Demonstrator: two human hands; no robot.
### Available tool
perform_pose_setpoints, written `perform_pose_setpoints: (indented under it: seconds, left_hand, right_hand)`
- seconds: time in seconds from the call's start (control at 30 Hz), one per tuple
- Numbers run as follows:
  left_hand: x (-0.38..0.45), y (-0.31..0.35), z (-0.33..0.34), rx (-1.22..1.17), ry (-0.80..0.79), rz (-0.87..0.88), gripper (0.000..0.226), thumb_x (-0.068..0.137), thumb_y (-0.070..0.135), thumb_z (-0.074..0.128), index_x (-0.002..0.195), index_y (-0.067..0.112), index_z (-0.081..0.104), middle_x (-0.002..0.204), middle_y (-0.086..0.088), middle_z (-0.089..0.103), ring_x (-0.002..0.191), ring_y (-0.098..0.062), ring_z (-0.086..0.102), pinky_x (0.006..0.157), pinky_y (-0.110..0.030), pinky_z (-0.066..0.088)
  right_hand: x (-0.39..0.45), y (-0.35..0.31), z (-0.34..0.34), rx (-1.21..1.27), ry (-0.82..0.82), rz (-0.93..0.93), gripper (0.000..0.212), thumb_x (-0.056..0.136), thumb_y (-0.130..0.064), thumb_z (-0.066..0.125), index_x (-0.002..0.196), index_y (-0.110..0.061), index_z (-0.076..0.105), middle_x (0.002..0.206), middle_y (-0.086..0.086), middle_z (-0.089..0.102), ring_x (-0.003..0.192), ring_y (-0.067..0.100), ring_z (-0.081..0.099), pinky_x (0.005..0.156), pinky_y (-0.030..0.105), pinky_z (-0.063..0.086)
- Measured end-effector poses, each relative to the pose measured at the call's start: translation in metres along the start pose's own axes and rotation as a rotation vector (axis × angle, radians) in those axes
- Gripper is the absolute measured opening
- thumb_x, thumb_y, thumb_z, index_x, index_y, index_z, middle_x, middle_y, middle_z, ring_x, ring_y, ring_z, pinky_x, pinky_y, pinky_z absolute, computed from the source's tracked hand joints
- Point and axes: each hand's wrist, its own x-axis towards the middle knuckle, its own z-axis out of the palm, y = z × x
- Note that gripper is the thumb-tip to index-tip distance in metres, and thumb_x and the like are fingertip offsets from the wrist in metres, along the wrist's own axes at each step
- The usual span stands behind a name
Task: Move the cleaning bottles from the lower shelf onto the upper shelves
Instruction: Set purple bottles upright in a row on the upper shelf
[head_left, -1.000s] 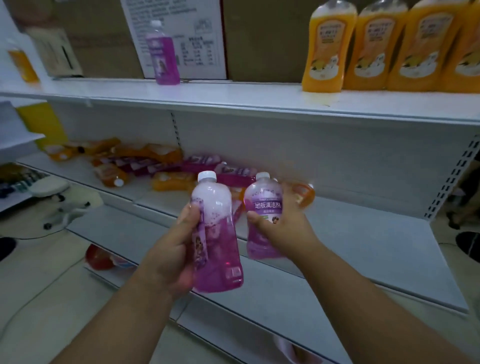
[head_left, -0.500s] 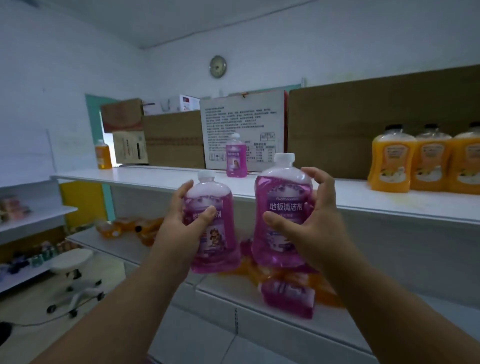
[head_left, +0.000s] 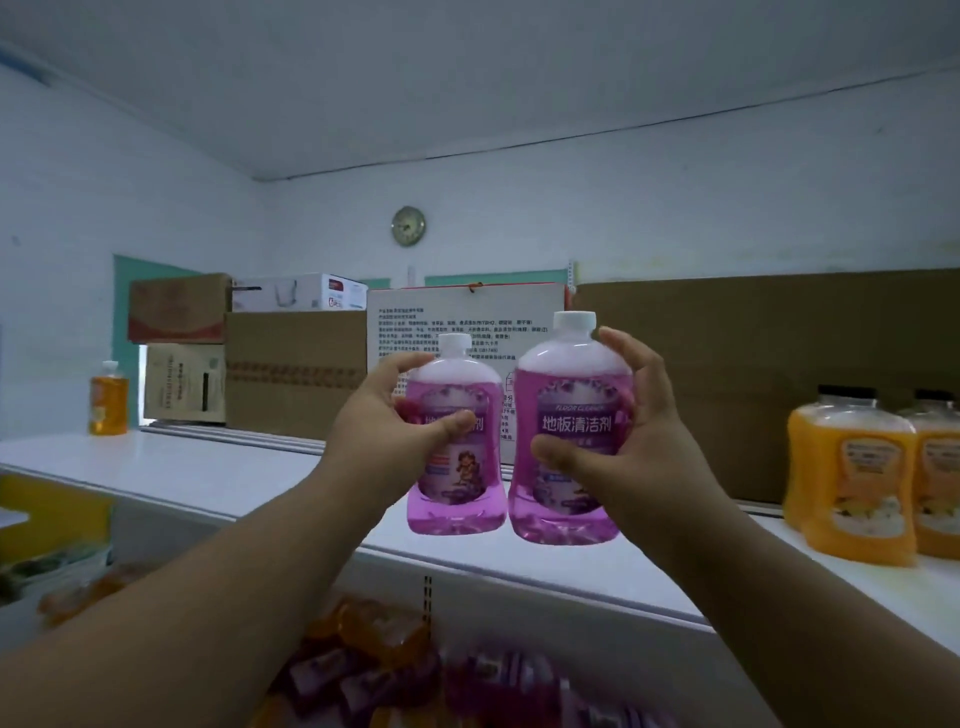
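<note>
My left hand (head_left: 384, 431) grips one upright purple plastic floor-cleaner bottle (head_left: 457, 441), my right hand (head_left: 623, 441) another (head_left: 571, 431); both hang just above the white upper shelf (head_left: 208, 467), long axes vertical.

Bottles on the lower shelf (head_left: 467, 680) are blurred and cut off.

A round wall clock (head_left: 408, 225) hangs high on the back wall. Brown cardboard boxes (head_left: 296, 374) stand stacked at the back left, a white box (head_left: 298, 292) on top, beside a white printed panel (head_left: 462, 332).
</note>
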Motion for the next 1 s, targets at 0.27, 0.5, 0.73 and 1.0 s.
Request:
perform_pose_setpoints:
  seconds: [0.27,0.5,0.73,1.0]
  left_hand:
    - [0.089,-0.077,0.016,0.170,-0.177,0.050,0.064,0.062,0.020,0.094,0.111,0.038,0.057,0.106,0.003,0.066,0.093,-0.021,0.070,0.075,-0.049,0.062]
    - [0.141,-0.133,0.015,0.315,-0.320,0.151,0.067,0.065,0.035,0.092,0.117,0.039,0.050,0.110,0.008,0.064,0.091,-0.008,0.066,0.069,-0.027,0.058]
    - [0.163,-0.138,0.002,0.621,-0.485,0.534,0.104,0.061,0.038,0.092,0.140,0.055,0.027,0.136,0.004,0.056,0.104,-0.010,0.049,0.086,-0.033,0.046]
    - [0.176,-0.152,0.017,0.746,-0.517,0.656,0.108,0.055,0.045,0.093,0.140,0.050,0.026,0.137,0.005,0.046,0.111,-0.008,0.035,0.092,-0.028,0.030]
  right_hand:
    - [0.037,0.060,0.014,-0.220,0.091,0.072,0.087,0.053,-0.033,0.087,0.118,-0.061,0.037,0.117,-0.011,0.056,0.099,0.008,0.067,0.075,0.035,0.060]
    - [0.055,0.106,0.032,-0.436,0.222,0.168,0.086,0.049,-0.043,0.085,0.109,-0.070,0.029,0.109,-0.021,0.051,0.089,-0.001,0.066,0.058,0.012,0.052]
    - [0.054,0.126,0.033,-0.559,0.226,0.262,0.092,0.052,-0.044,0.082,0.121,-0.059,0.024,0.105,-0.026,0.046,0.081,-0.001,0.062,0.054,0.006,0.047]
    - [0.064,0.124,0.016,-0.678,0.014,0.306,0.099,0.062,-0.029,0.091,0.123,-0.064,0.019,0.111,-0.020,0.052,0.095,-0.014,0.060,0.056,0.011,0.050]
